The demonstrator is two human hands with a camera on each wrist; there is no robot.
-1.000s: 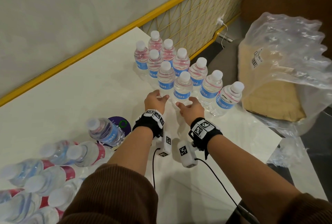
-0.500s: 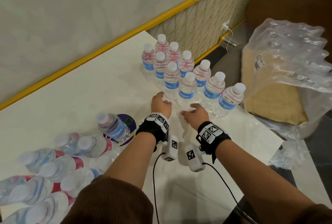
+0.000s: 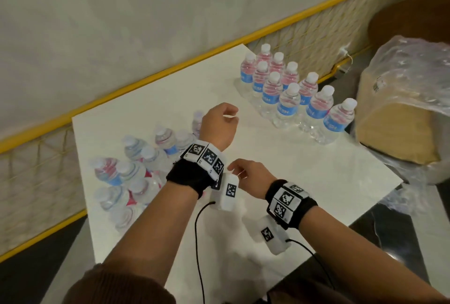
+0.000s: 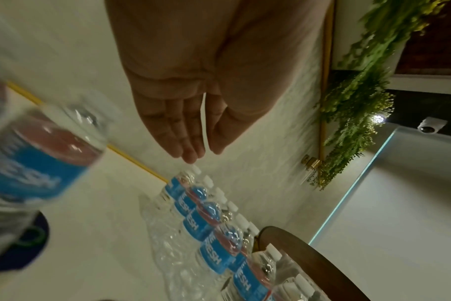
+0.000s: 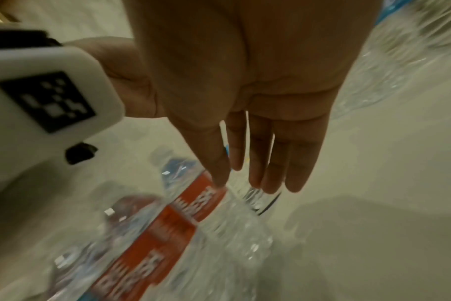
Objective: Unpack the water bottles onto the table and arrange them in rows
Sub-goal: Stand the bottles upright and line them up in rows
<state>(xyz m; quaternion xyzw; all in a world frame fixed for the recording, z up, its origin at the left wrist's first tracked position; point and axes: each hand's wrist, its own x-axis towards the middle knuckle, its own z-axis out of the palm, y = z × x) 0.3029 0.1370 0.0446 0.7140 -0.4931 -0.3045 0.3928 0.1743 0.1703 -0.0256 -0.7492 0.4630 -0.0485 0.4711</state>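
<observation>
The upright bottles point(image 4: 214, 240) carry blue labels point(image 4: 210, 258) reading "ESH", the leading letters hidden

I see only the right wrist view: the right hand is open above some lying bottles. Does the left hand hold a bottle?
Observer: No. The left hand holds nothing; its fingers are relaxed.
Operator: How many bottles stand upright?
Observer: Ten clear plastic water bottles with white caps and blue labels stand in rows at the far right corner of the white table.
Operator: Where is the packaging?
Observer: A crumpled clear plastic wrap covers a brown cardboard tray just beyond the table's right edge.
</observation>
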